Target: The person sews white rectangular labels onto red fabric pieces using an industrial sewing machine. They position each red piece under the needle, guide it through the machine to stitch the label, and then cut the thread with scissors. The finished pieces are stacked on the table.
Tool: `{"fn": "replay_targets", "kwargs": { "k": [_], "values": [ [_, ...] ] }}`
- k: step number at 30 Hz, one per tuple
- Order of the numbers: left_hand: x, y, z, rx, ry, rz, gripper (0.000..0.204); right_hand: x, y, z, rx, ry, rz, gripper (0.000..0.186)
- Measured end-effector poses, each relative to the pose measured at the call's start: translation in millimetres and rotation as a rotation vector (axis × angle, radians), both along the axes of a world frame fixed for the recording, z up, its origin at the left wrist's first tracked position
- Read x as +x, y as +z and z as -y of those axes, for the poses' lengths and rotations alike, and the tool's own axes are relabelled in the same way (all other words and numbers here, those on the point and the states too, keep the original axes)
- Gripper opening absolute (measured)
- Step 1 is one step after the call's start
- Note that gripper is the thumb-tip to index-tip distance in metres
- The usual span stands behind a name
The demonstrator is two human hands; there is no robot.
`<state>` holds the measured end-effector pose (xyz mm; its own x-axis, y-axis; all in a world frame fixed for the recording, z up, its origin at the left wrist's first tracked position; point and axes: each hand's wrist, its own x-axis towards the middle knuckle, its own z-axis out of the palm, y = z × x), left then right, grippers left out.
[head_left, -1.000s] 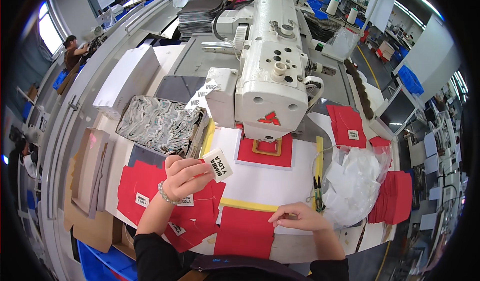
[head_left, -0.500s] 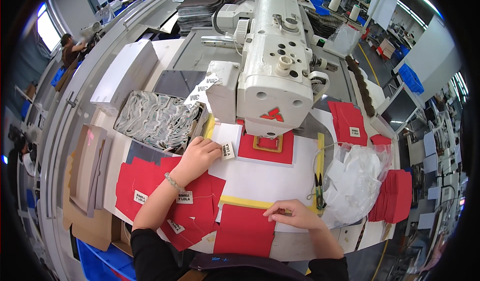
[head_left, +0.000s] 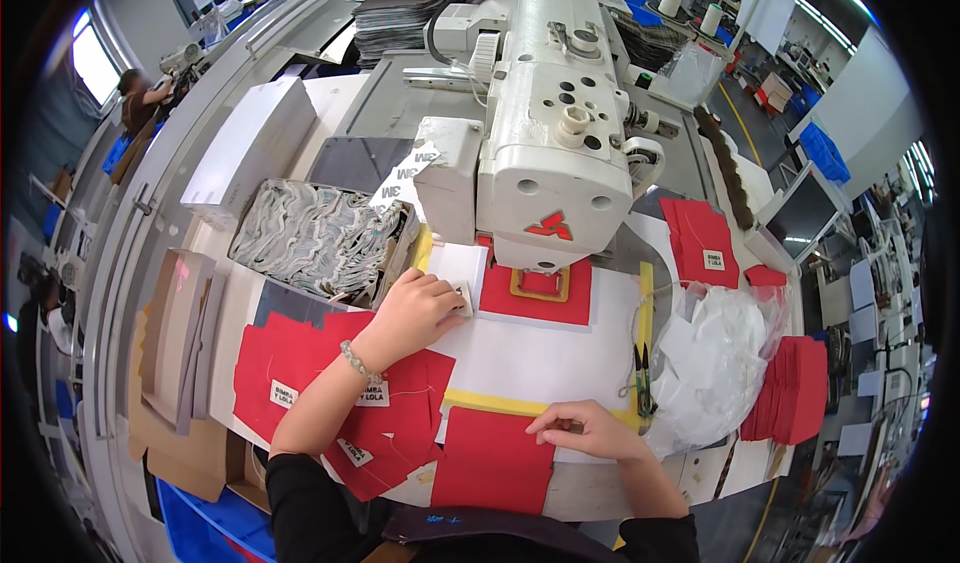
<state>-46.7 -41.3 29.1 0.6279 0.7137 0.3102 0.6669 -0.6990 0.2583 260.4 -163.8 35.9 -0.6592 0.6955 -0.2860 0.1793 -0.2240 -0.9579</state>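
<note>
My left hand [head_left: 420, 313], with a beaded bracelet at its wrist, has its fingers closed on a small white label [head_left: 464, 299] over the white work plate. The fingers hide much of the label. My right hand [head_left: 585, 430] is curled beside the upper right corner of a red fabric panel [head_left: 493, 458] at the plate's front edge; whether anything is in its fingers I cannot make out. Ahead, a white sewing machine [head_left: 553, 188] stands over another red panel [head_left: 497, 291], with a yellow-edged frame [head_left: 541, 284] on it. Red pieces with white labels [head_left: 283, 394] lie under my left forearm.
An open box of folded label strips [head_left: 315, 238] stands at left, beside a long white box [head_left: 250, 148]. At right are black-handled thread snips [head_left: 643, 388], a clear bag of white scraps [head_left: 705, 373], a stack of red panels [head_left: 790, 393] and a labelled red piece [head_left: 698, 241].
My left hand has shifted slightly right and down, now covering more of the label. My right hand has stayed in place. The whole view has moved a little.
</note>
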Motion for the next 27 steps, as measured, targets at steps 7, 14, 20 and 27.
{"fn": "replay_targets", "kwargs": {
  "k": [7, 14, 20, 27],
  "values": [
    [-2, 2, 0, -0.049, 0.043, 0.059, 0.01, 2, -1, -1, 0.016, 0.015, 0.009, 0.021],
    [-9, 17, -4, 0.039, 0.096, 0.132, 0.01, 0, 14, -8, 0.048, 0.063, 0.041, 0.022],
    [-9, 46, 8, 0.047, 0.14, 0.368, 0.009, 1, 14, -17, 0.259, -0.001, 0.051, 0.023],
    [31, 28, 32, -0.989, 0.001, 1.065, 0.009, -38, 32, -33, 0.136, -0.518, -0.133, 0.03]
  ]
}}
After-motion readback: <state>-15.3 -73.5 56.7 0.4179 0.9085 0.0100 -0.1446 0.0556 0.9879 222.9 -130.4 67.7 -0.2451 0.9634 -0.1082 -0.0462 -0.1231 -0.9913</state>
